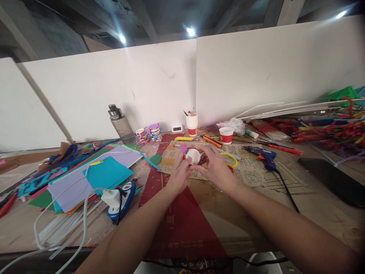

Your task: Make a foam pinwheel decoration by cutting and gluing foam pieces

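Note:
A small paper cup (194, 156) is tipped so that its white round end faces me. My left hand (179, 171) grips it from the left, thumb against the white end. A small purple paper piece (183, 148) shows at the fingers of that hand. From the right, my right hand (218, 167) curls its thumb and fingers round the same cup. The fingers hide much of the cup's side. Just beyond my right hand lie yellow-handled scissors (232, 160). A green paper disc (155, 160) rests to the left.
At right lie a blue glue gun (268, 158) with a cord and a black tablet-like slab (333, 180). Coloured paper (108, 173) and a blue power adapter (122, 201) with cables lie left. Behind stand a bottle (122, 125), decorated cups (154, 132) and a red-white cup (226, 135).

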Action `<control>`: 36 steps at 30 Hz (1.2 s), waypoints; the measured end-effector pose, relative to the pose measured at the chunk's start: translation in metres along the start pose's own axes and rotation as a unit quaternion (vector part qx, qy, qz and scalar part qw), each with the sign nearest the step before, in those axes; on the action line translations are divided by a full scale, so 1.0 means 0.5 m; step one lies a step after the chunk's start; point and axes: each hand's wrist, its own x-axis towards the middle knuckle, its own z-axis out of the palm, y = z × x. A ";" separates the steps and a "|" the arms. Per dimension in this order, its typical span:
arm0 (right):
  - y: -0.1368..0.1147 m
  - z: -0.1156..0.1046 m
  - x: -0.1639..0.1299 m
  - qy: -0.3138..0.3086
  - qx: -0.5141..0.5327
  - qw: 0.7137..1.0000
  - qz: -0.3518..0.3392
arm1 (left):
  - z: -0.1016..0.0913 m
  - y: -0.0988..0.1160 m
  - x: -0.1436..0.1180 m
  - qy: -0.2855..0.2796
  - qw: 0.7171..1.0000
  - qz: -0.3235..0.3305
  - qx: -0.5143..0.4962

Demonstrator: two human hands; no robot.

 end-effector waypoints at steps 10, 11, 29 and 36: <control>0.040 -0.010 0.010 0.006 0.043 0.994 0.098 | -0.003 0.051 0.027 0.045 0.995 -0.055 -0.072; 0.041 -0.010 0.010 -0.002 0.040 0.995 0.096 | -0.003 0.051 0.026 0.046 0.995 -0.054 -0.071; 0.028 -0.009 0.005 -0.026 0.052 0.995 0.080 | 0.000 0.036 0.016 0.003 1.000 0.010 0.028; 0.020 -0.007 -0.004 -0.039 0.014 0.999 -0.028 | -0.015 0.019 0.007 -0.027 0.962 0.111 0.247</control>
